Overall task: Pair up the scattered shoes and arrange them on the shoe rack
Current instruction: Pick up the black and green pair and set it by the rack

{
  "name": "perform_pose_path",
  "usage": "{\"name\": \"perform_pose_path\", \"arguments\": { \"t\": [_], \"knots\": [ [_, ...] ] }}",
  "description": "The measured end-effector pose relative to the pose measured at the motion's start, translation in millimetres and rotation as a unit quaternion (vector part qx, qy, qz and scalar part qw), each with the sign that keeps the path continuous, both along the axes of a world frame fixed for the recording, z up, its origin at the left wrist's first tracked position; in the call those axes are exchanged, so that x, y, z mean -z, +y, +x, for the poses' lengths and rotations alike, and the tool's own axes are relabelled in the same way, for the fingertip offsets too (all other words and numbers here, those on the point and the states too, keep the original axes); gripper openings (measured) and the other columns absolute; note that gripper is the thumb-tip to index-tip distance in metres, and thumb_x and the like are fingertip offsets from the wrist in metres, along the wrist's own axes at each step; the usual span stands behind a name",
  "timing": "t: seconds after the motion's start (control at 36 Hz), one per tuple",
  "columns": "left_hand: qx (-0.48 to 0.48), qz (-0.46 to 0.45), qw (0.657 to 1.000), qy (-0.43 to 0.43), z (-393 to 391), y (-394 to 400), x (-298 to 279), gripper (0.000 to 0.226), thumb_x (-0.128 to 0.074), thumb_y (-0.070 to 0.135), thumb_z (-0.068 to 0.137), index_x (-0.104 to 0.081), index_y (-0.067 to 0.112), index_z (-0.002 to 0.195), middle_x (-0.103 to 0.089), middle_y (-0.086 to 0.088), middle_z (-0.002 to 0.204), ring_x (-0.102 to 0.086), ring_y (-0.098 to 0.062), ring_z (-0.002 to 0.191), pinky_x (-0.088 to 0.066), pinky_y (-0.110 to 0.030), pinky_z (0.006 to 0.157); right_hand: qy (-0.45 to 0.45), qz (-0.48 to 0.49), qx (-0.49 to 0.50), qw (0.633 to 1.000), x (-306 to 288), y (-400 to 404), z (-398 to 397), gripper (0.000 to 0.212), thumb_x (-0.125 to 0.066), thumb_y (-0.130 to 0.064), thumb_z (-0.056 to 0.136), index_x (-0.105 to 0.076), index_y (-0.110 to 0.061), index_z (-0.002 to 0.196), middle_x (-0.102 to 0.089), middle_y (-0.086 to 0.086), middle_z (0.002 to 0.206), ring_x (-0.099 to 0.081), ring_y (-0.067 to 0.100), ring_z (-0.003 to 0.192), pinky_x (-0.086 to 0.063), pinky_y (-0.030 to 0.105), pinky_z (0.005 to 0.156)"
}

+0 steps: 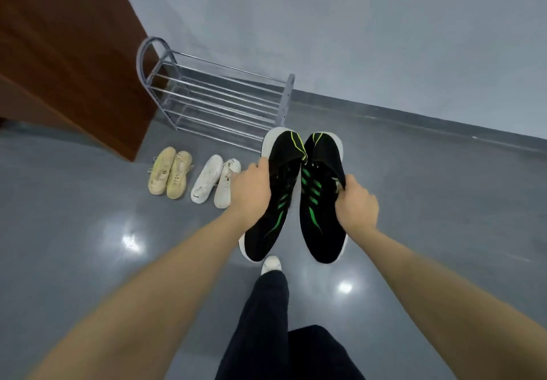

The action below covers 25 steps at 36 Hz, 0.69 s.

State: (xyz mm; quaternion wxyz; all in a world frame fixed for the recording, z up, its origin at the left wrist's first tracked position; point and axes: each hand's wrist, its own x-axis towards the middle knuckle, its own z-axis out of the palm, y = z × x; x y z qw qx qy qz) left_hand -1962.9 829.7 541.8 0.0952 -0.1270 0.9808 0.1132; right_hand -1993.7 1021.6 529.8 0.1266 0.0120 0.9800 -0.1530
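your left hand [251, 190] and right hand [356, 202] each grip one black shoe [278, 202] and its mate [318, 202] by the collar, fingers curled over the soft knit edge, both carried side by side above the floor. they look light and floppy (the uppers sag), so hold near the heel where the sole stiffens them. beyond lie the beige pair [170, 174] and white pair [214, 183], then the shoe rack [213, 101].

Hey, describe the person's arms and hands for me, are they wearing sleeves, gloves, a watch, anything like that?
Both forearms are bare right up to the frame edge, with no sleeves showing. The left hand and right hand wear no gloves, and no watch, bracelet or rings can be seen. Lower down, the person wears dark trousers and a white shoe.
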Motion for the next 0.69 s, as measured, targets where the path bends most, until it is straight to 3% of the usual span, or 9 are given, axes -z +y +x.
{"name": "perform_pose_path", "arguments": {
  "t": [0.17,0.31,0.5,0.61,0.69],
  "knots": [
    [-0.006,0.047,0.999,-0.026,-70,19,46,0.015,-0.037,0.005,0.097,-0.048,0.006,0.106,-0.061,-0.011,0.097,-0.059,-0.032,0.084,-0.033,-0.033,0.063,-0.049,-0.018,0.048,0.997,36,19,-60,0.021,-0.032,-0.011,0.094,-0.050,-0.008,0.105,-0.062,0.012,0.086,-0.053,0.035,0.079,-0.043,0.046,0.092],
    [-0.031,0.100,0.994,-0.042,-116,37,100,0.013,-0.037,0.006,0.097,-0.050,0.004,0.101,-0.061,-0.015,0.093,-0.058,-0.034,0.082,-0.035,-0.035,0.062,-0.079,-0.031,0.065,0.994,86,44,-105,0.022,-0.032,-0.012,0.094,-0.051,-0.009,0.105,-0.061,0.011,0.086,-0.057,0.035,0.082,-0.045,0.038,0.070],
    [-0.044,0.136,0.988,-0.060,-167,67,194,0.014,-0.039,0.011,0.098,-0.044,0.009,0.086,-0.064,-0.014,0.089,-0.048,-0.028,0.069,-0.030,-0.033,0.059,-0.129,-0.036,0.059,0.989,179,80,-161,0.024,-0.032,-0.015,0.097,-0.052,-0.010,0.110,-0.061,0.011,0.088,-0.057,0.034,0.082,-0.045,0.037,0.070],
    [-0.064,0.143,0.984,-0.083,-189,88,264,0.015,-0.039,0.013,0.099,-0.049,0.006,0.091,-0.060,-0.013,0.080,-0.055,-0.035,0.077,-0.030,-0.033,0.059,-0.154,-0.028,0.061,0.986,246,104,-184,0.024,-0.033,-0.015,0.097,-0.052,-0.012,0.111,-0.060,0.011,0.087,-0.055,0.032,0.078,-0.043,0.035,0.066],
    [-0.071,0.151,0.980,-0.108,-201,103,316,0.016,-0.038,0.015,0.099,-0.047,0.009,0.089,-0.058,-0.011,0.076,-0.052,-0.032,0.070,-0.033,-0.034,0.059,-0.168,-0.039,0.091,0.981,296,116,-193,0.022,-0.035,-0.012,0.096,-0.052,-0.012,0.110,-0.055,0.006,0.083,-0.050,0.030,0.075,-0.039,0.032,0.065]
  ]
}}
